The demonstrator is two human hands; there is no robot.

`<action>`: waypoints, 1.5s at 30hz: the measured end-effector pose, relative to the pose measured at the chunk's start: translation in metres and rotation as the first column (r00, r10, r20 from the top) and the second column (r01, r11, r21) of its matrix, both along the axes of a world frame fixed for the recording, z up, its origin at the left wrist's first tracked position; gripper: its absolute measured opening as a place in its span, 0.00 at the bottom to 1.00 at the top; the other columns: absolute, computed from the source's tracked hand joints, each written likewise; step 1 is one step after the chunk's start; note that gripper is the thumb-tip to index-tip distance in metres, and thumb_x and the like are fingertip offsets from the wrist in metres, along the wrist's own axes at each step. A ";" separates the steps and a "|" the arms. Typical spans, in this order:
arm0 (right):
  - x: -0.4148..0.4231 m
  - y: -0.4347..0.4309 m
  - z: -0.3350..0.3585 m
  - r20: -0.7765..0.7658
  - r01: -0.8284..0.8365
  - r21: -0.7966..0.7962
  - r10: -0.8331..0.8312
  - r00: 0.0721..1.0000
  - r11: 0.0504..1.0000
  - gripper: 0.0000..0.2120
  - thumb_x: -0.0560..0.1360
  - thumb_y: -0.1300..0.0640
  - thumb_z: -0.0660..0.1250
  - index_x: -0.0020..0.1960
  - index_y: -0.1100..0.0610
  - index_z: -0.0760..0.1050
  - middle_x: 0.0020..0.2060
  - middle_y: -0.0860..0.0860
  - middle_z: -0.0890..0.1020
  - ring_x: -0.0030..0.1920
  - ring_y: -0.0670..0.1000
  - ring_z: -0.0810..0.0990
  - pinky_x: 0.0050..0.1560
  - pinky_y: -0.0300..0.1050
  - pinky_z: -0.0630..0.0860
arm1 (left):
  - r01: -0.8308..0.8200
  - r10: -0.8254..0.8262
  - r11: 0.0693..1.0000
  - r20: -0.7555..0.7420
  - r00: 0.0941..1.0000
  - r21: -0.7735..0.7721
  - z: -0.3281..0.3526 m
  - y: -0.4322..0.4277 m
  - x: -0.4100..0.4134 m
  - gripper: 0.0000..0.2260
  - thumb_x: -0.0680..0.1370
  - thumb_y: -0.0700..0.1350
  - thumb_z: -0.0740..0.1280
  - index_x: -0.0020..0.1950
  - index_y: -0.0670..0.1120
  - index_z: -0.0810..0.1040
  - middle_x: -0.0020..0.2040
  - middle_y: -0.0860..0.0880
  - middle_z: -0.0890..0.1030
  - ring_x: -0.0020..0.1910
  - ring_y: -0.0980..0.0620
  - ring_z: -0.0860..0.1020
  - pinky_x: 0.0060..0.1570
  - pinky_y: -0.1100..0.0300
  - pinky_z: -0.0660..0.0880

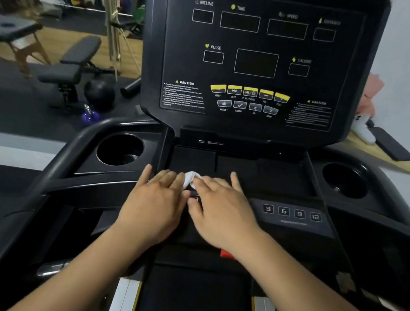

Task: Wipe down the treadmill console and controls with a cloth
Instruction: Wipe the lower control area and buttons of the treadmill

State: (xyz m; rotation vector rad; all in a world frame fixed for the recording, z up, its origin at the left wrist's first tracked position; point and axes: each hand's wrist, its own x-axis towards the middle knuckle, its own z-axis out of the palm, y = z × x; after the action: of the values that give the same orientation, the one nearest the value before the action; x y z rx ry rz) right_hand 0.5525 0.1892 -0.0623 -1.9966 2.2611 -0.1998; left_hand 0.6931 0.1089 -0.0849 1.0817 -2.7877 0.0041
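Observation:
The black treadmill console [258,58] stands upright ahead, with dark display windows and a row of yellow and grey buttons [250,93]. Below it lies a flat black tray shelf [274,175]. A small white cloth [191,178] is bunched at the shelf's front edge. My left hand [156,201] and my right hand [220,207] lie flat side by side, palms down, both touching the cloth, which shows only between their fingers. Number keys 3, 6, 9, 12 [291,213] sit just right of my right hand.
Round cup holders [120,149] [344,180] flank the shelf. A curved black handrail [67,163] runs on the left. A red safety tab [227,254] peeks out under my right wrist. Beyond are a weight bench [72,64], a black ball [99,93], and a wooden shelf [381,155] on the right.

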 end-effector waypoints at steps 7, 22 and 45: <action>-0.071 0.060 0.006 -0.073 0.232 0.071 -0.227 0.971 0.970 0.29 0.80 0.38 0.44 0.77 0.48 0.59 0.76 0.44 0.63 0.76 0.44 0.56 0.76 0.62 0.40 | 0.171 -0.163 0.979 -0.071 0.984 0.114 0.003 0.042 -0.079 0.37 0.76 0.57 0.34 0.78 0.45 0.62 0.78 0.44 0.65 0.78 0.46 0.61 0.77 0.46 0.48; -0.158 0.068 0.017 -0.119 0.264 0.226 -0.243 0.963 0.938 0.25 0.83 0.45 0.41 0.74 0.50 0.65 0.75 0.45 0.65 0.76 0.45 0.59 0.74 0.65 0.36 | 0.258 -0.329 0.891 0.139 0.934 0.372 0.025 0.055 -0.172 0.28 0.84 0.56 0.45 0.81 0.44 0.53 0.81 0.44 0.54 0.80 0.48 0.50 0.78 0.45 0.42; -0.145 0.067 0.018 -0.195 0.207 0.127 -0.180 0.964 0.970 0.35 0.77 0.37 0.36 0.59 0.47 0.79 0.47 0.48 0.84 0.52 0.50 0.80 0.76 0.56 0.52 | 0.238 -0.278 0.902 0.065 0.958 0.359 0.029 0.052 -0.145 0.24 0.82 0.52 0.51 0.77 0.47 0.63 0.76 0.45 0.67 0.74 0.48 0.66 0.77 0.43 0.42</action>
State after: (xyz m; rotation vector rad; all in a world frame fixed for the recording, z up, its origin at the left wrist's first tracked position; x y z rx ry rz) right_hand 0.4074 0.2565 -0.0446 -1.7866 2.5025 0.1355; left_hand 0.5480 0.1614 -0.0558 0.7800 -3.0934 -0.4923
